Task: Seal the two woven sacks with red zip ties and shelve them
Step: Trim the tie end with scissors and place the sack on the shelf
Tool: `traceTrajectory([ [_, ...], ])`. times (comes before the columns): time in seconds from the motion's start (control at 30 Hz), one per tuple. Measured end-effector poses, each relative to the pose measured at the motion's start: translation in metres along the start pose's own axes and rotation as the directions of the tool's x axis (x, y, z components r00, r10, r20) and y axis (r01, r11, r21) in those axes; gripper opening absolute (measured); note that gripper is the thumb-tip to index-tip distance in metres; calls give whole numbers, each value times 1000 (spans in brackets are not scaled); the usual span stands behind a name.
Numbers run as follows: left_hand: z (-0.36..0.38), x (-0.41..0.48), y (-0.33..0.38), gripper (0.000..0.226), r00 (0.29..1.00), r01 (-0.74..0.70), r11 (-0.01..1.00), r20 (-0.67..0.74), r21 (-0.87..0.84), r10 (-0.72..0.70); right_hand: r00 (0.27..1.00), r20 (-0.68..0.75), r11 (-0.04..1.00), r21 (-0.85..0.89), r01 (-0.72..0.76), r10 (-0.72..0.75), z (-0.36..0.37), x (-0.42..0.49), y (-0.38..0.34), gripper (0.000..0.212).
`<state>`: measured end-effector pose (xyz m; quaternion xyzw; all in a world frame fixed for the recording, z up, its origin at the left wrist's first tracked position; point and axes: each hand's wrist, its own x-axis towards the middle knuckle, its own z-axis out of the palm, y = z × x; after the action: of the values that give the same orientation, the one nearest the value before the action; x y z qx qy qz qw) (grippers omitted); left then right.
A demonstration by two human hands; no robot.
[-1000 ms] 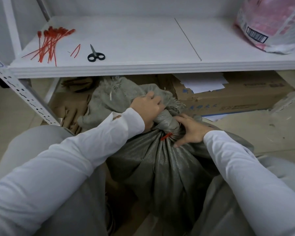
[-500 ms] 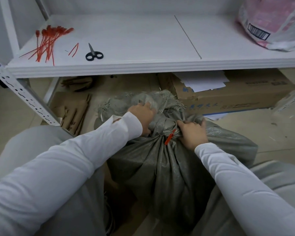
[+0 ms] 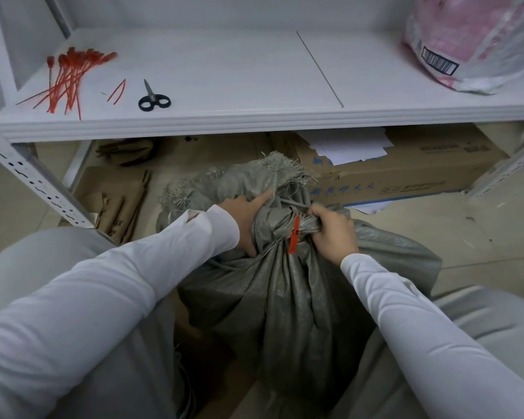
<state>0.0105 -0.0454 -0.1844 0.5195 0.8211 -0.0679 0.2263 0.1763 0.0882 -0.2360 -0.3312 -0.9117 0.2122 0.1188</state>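
A grey woven sack (image 3: 288, 300) stands on the floor between my knees, its neck bunched and its frayed top flopping away from me. A red zip tie (image 3: 294, 234) circles the neck, its tag hanging down the front. My left hand (image 3: 248, 216) grips the bunched fabric on the left of the neck, forefinger stretched out over it. My right hand (image 3: 333, 229) is clenched on the neck at the right, right beside the tie. A bundle of spare red zip ties (image 3: 68, 78) lies on the white shelf (image 3: 254, 116) at the far left.
Black scissors (image 3: 153, 96) and two cut red tie ends (image 3: 117, 91) lie on the shelf near the bundle. A pink and clear plastic bag (image 3: 469, 40) sits at the shelf's right end. Cardboard boxes (image 3: 406, 173) and flattened cardboard (image 3: 115, 204) lie under the shelf.
The sack's frayed top has dropped from the left to hang behind the neck. My right hand has closed from flat fingers into a grip, and the tie's tag now hangs down.
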Motion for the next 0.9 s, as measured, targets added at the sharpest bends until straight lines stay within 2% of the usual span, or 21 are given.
traceTrajectory([
  [0.17,4,1,-3,138,1000,2,990,-25,-140,-5,996,-82,979,201,35,-18,-12,2,-6,28],
  [0.4,12,-15,6,151,990,-71,938,-138,-339,25,990,-137,964,259,61,-26,-37,-3,-19,30],
  [0.6,22,-39,33,147,975,-137,840,-223,-524,20,974,-208,963,232,134,-85,-74,-22,-27,34],
  [0.77,22,-63,71,147,944,-170,754,-324,-634,-59,921,-360,953,197,230,-148,-111,-35,-38,35],
  [0.9,11,-77,104,144,886,-281,662,-453,-695,-99,846,-489,924,182,338,-213,-152,-41,-43,37],
])
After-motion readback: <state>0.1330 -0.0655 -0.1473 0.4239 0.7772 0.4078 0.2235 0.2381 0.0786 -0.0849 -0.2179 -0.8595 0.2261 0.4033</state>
